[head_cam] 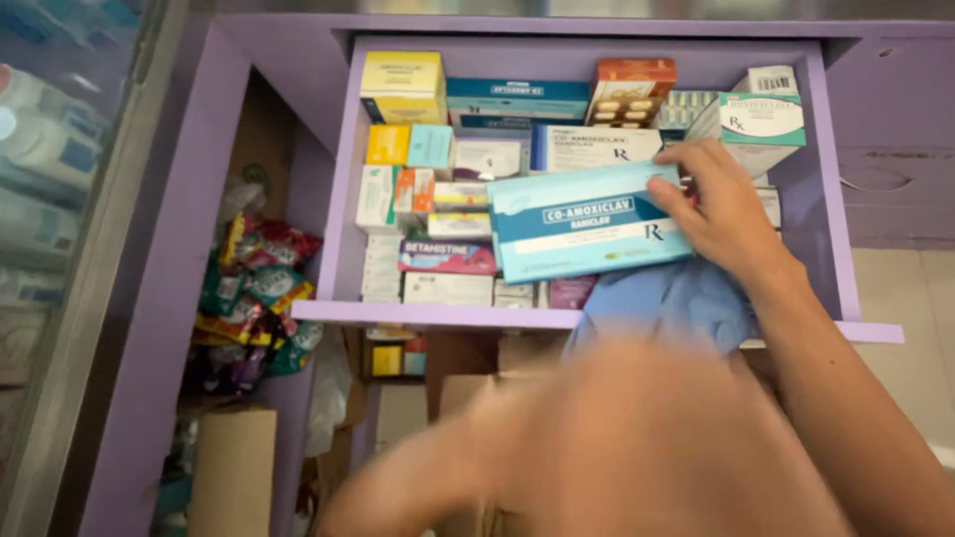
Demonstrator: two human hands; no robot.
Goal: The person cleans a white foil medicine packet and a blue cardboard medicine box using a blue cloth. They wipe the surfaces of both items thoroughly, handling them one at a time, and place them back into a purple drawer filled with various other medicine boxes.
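Note:
An open purple drawer (438, 314) is packed with several small medicine boxes. My right hand (724, 214) grips the right end of a long teal-and-white box (577, 224), held tilted above the other boxes in the drawer's right half. A blue cloth (668, 303) hangs over the drawer's front edge just under that hand. My left hand (617, 438) is a large motion-blurred shape low in the middle, in front of the drawer; its fingers cannot be made out.
A yellow box (403, 88) and an orange-topped box (631, 89) stand at the drawer's back. Colourful snack packets (257, 298) fill the purple cabinet's open shelf at left. Cardboard boxes (231, 467) sit below. A glass-fronted case with bottles (45, 139) is at far left.

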